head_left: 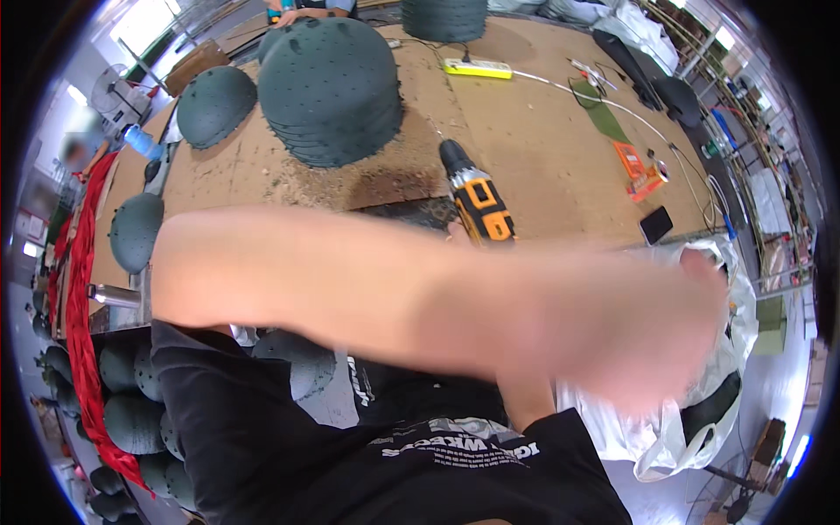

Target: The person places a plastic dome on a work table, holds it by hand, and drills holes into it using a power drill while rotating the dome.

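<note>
On the table [551,140], the drill [479,203] might be knocked by the lowered left forearm [341,284]; grips of left hand [643,324] and right hand [457,233] cannot be told.

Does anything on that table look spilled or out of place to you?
Yes: brown crumbs lie scattered over the brown tabletop in front of the stack of dark green domes, towards the power drill. They look odd because they're loose and messy; I can't tell where they came from.
</note>
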### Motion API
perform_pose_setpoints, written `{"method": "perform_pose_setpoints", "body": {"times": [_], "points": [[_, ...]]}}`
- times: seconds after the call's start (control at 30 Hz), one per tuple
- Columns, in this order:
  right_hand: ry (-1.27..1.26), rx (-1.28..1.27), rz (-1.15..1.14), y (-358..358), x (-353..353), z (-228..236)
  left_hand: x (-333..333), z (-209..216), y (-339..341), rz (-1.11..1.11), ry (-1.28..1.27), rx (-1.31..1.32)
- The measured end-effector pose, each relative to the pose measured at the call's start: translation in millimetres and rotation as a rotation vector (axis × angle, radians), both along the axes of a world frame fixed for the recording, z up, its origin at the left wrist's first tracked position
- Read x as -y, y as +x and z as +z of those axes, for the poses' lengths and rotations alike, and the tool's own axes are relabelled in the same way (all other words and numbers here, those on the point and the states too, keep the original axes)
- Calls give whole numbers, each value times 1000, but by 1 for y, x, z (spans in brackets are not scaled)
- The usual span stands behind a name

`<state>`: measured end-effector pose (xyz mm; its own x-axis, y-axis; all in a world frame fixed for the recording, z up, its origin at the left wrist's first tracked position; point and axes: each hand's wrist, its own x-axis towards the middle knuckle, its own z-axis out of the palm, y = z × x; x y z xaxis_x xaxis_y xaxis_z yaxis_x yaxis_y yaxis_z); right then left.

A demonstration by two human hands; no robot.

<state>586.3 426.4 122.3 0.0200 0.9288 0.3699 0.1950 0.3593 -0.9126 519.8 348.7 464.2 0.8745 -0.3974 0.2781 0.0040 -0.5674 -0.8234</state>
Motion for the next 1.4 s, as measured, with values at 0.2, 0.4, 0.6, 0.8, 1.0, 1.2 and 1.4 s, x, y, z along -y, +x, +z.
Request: {"method": "perform_pose_setpoints", "body": {"times": [0.2, 0.4, 0.6, 0.8, 1.0, 1.2, 1.4], "points": [[4, -164, 43, -30, 1, 4, -98, -17, -124, 112, -905, 188], [13, -208, 57, -32, -1, 13, -108, -27, -156, 368, -980, 241], [-132, -660, -18, -40, -15, -32, 7, 19, -116, -141, -1716, 159], [3, 32, 11, -14, 1, 11, 45, 30, -89, -260, -1435, 134], [-29, -81, 49, -18, 8, 16, 44, 24, -52, -410, -1222, 35], [13, -65, 20, -12, 1, 13, 56, -9, -144, -554, -1000, -46], [-64, -136, 76, -39, 2, 12, 77, -20, -97, -540, -801, -90]]}}
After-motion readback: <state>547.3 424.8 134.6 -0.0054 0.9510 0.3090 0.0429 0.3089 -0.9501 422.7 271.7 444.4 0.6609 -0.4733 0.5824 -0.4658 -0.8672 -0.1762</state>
